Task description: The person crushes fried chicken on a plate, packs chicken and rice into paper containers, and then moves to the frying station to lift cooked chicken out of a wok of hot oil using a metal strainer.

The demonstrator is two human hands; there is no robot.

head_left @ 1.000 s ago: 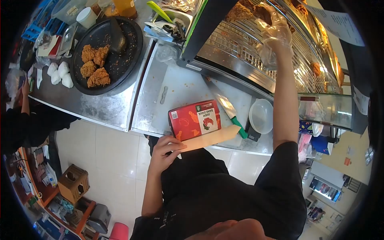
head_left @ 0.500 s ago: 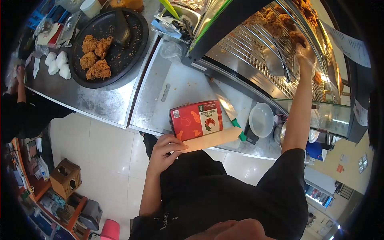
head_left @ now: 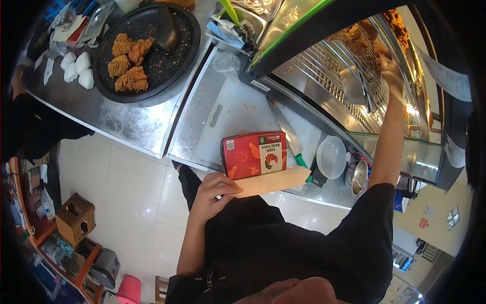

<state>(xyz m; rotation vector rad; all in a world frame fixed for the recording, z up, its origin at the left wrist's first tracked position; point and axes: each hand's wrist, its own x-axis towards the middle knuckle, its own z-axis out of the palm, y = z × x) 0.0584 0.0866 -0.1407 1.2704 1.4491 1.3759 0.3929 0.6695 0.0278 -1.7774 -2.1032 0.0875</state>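
Observation:
A red printed takeaway box (head_left: 248, 157) stands in front of me on the counter, its pale flap (head_left: 276, 183) folded out toward my body. My left hand (head_left: 215, 195) pinches the left end of that flap between thumb and fingers. Far to the right, my right hand (head_left: 391, 71) reaches into a glass-sided display warmer (head_left: 324, 76), wearing a thin clear plastic glove. Its fingers close on a piece of fried chicken (head_left: 381, 51) on the wire rack, though they are partly hidden. More fried chicken (head_left: 354, 38) lies around it.
A knife with a green handle (head_left: 300, 160) lies by the box on a white cutting board (head_left: 238, 114). Clear plastic bowl (head_left: 331, 157) sits right of it. Fried pieces (head_left: 132, 79) rest on a round black tray (head_left: 167, 83), near white wrapped bundles (head_left: 71, 74). Another person's dark sleeve (head_left: 40, 119) shows left.
The camera view has shifted slightly. My right hand has moved a little within the warmer, still at the chicken. My left hand keeps its pinch on the box flap.

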